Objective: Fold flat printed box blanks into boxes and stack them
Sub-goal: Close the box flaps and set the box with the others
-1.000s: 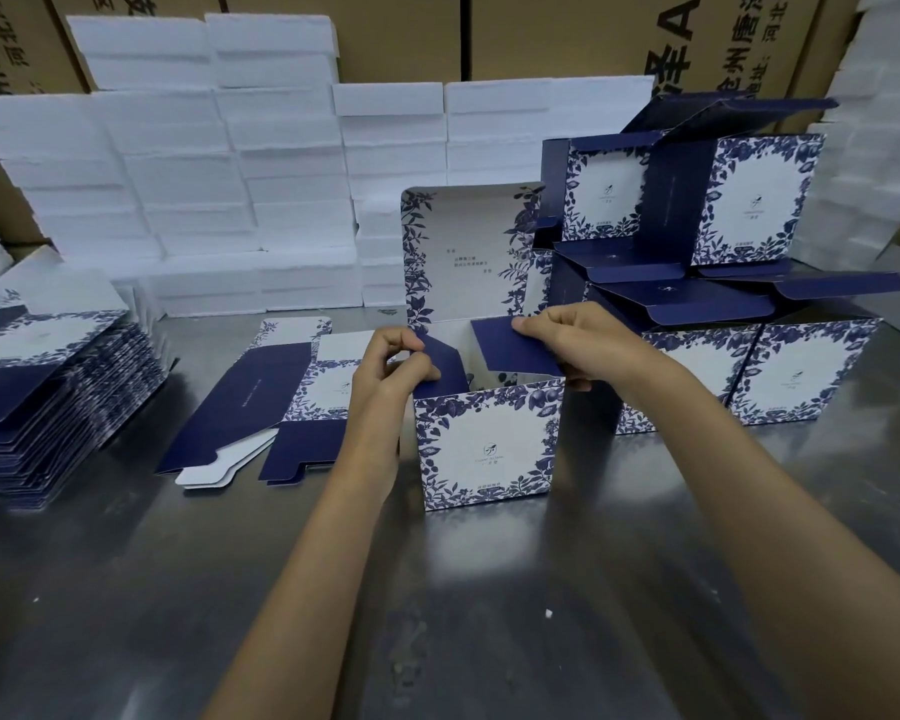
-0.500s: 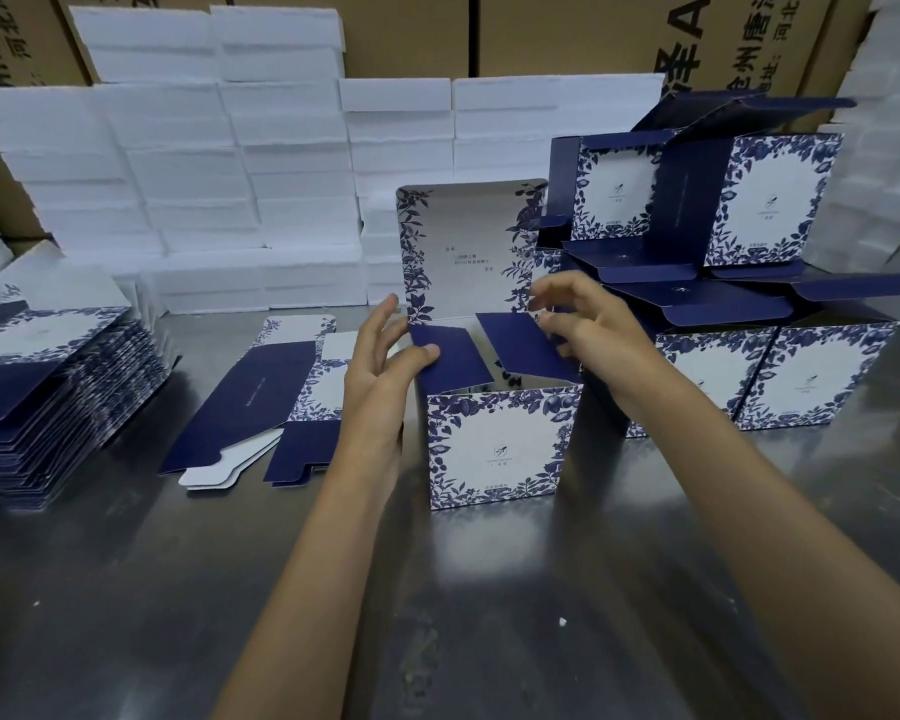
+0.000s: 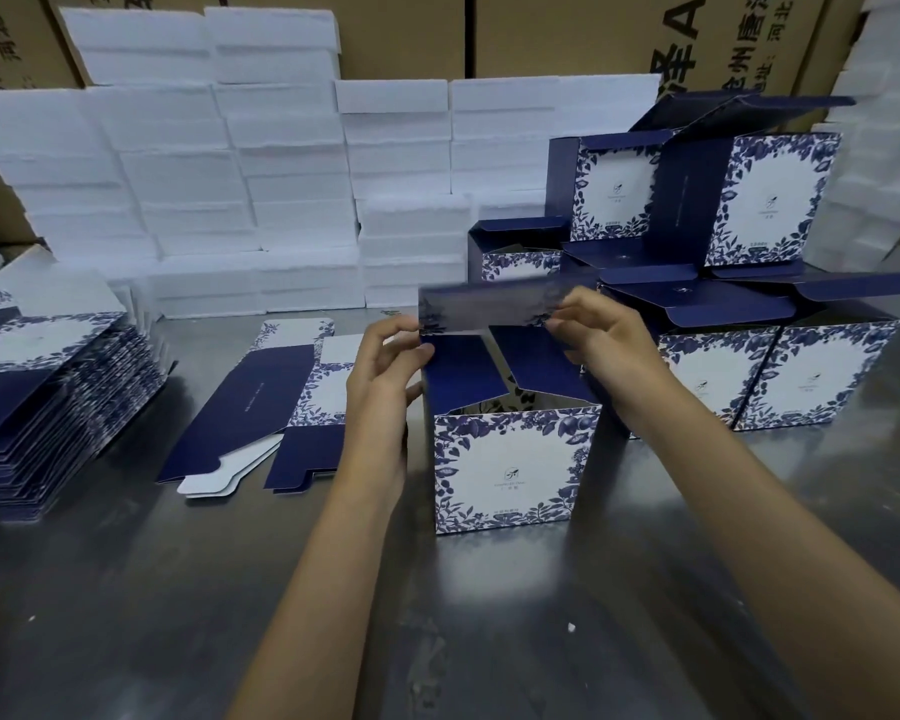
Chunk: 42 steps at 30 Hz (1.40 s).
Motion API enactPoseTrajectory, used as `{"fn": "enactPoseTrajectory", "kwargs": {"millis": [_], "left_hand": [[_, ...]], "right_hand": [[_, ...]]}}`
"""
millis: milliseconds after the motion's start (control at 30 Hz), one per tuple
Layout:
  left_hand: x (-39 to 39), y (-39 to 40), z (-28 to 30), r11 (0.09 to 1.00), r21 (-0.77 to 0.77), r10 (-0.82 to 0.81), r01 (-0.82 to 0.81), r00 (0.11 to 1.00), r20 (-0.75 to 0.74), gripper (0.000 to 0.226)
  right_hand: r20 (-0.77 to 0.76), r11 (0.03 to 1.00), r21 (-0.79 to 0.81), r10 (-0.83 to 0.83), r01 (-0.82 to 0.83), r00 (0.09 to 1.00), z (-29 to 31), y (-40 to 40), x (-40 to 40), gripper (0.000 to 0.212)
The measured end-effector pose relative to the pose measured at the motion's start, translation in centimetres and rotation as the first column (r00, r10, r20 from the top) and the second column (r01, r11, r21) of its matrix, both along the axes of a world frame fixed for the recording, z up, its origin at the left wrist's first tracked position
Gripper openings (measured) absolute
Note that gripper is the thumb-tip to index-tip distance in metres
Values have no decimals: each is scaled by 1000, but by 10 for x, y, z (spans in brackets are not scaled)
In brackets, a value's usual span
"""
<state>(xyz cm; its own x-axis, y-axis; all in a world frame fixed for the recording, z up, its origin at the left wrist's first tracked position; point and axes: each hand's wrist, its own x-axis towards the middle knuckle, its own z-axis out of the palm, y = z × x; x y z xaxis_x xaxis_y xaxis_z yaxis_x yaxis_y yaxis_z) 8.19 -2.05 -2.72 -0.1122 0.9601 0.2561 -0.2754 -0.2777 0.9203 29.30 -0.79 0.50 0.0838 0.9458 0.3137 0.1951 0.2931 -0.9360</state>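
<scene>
A half-assembled printed box (image 3: 513,470) stands upright on the steel table (image 3: 230,615), directly in front of the person and just left of the stack of finished boxes (image 3: 749,283). Its two navy side flaps (image 3: 463,374) lie folded inward over the opening, while the lid flap (image 3: 489,306), blurred with motion, is caught between both hands. The left hand (image 3: 385,371) pinches the lid's left edge between thumb and fingers; the right hand (image 3: 601,332) grips its right edge the same way, fingers curled over the card. The box looks like thin coated paperboard: light, springy along its scored creases, easily dented or creased off-line if squeezed mid-panel, and probably a little slick on the printed face. Holding the lid at both outer corners seems the sound choice, since it lets the tuck fold evenly along the score. One flat blank (image 3: 261,402) lies near the left hand, and a pile of blanks (image 3: 48,392) sits farther left.
</scene>
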Motion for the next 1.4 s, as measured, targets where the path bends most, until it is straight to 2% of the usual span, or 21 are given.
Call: {"fn": "enactPoseTrajectory", "kwargs": {"millis": [67, 167, 200, 300, 433, 500, 567, 667, 800, 967, 1133, 1267, 1367, 1400], "left_hand": [[1, 0, 0, 1000, 10, -17, 17, 999, 37, 17], [3, -3, 1, 1000, -5, -12, 12, 999, 45, 15], [3, -4, 2, 1000, -15, -3, 4, 1000, 30, 14], [0, -11, 9, 998, -43, 48, -53, 993, -105, 9], [-1, -8, 39, 980, -191, 1, -61, 953, -302, 3], [10, 1, 56, 970, -219, -3, -107, 894, -449, 6], [23, 8, 66, 977, -185, -27, -110, 790, -613, 11], [29, 13, 64, 980, -160, -48, -117, 641, -766, 22], [27, 14, 63, 973, -159, -27, -170, 594, -804, 19], [29, 16, 64, 974, -158, -44, -163, 545, -837, 14], [26, 14, 60, 954, -181, 5, -239, 615, -788, 28], [27, 12, 59, 944, -191, 22, -268, 630, -776, 33], [25, 15, 55, 940, -193, 41, -280, 658, -752, 35], [22, 18, 54, 941, -194, 28, -278, 634, -773, 30]], "right_hand": [[-18, 1000, -2, 18, -18, 1000, 1, -2, -1, 42], [-111, 992, -122, 9, -23, 994, 10, -3, -1, 28], [-96, 987, -157, 24, -39, 995, 13, -3, -1, 22], [127, 984, -176, 60, -37, 990, 16, -3, -1, 15], [177, 979, -198, 92, -56, 980, 29, 2, -13, 15], [277, 975, -216, 101, -41, 956, 36, 8, -30, 12], [397, 975, -221, 125, -38, 909, 37, 11, -45, 20], [449, 972, -230, 150, -48, 881, 33, 12, -51, 21], [475, 976, -204, 163, -71, 865, 31, 15, -48, 21], [452, 982, -164, 160, -94, 877, 30, 13, -47, 24], [348, 985, -164, 101, -45, 932, 27, 9, -45, 18], [414, 986, -168, 87, -18, 906, 30, 7, -45, 22], [380, 985, -175, 72, -5, 922, 30, 5, -44, 20], [364, 985, -170, 50, 14, 930, 29, 5, -43, 20]]}}
